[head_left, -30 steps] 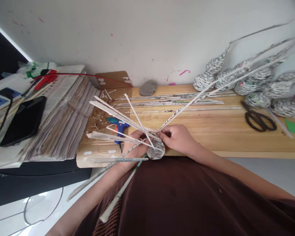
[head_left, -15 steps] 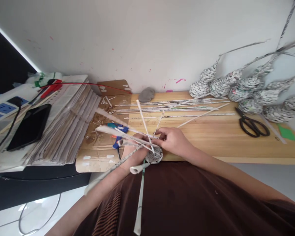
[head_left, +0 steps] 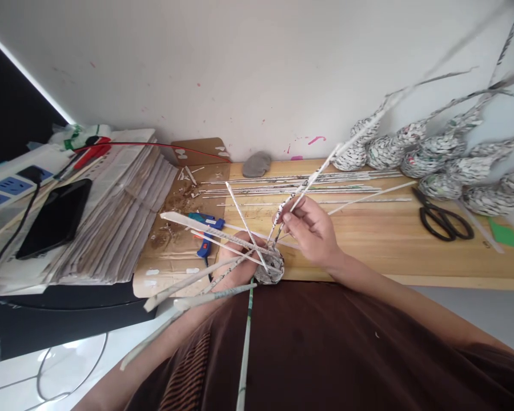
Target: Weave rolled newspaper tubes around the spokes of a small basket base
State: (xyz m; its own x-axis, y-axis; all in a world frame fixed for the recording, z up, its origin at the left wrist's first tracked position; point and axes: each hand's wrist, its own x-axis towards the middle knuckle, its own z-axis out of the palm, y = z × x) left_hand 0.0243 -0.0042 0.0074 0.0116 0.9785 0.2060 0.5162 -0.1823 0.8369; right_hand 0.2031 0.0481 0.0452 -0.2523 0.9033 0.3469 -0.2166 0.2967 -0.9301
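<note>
A small woven newspaper piece [head_left: 270, 272] sits at the table's front edge, with several rolled paper strips sticking out of it in different directions. My left hand [head_left: 239, 260] is closed around its left side; crossing strips partly hide the fingers. Just above and to the right, my right hand [head_left: 310, 228] pinches a rolled paper strip [head_left: 306, 185] between thumb and fingers. That strip slants up and right toward the wall, its far end blurred. A long greenish strip [head_left: 247, 354] hangs down over the dark brown clothing.
Loose paper rolls [head_left: 291, 191] lie across the wooden table [head_left: 381, 245]. Black scissors [head_left: 443, 220] and several woven newspaper gourd shapes [head_left: 439, 157] are at the right. On the left are a blue glue gun [head_left: 206, 240], stacked newspaper [head_left: 124, 228], a phone [head_left: 55, 220] and a power strip [head_left: 8, 185]. A grey lump [head_left: 257, 164] lies by the wall.
My right hand has lifted away from the woven piece, up and right, swinging a paper strip toward the wall. My left hand stays on the piece.
</note>
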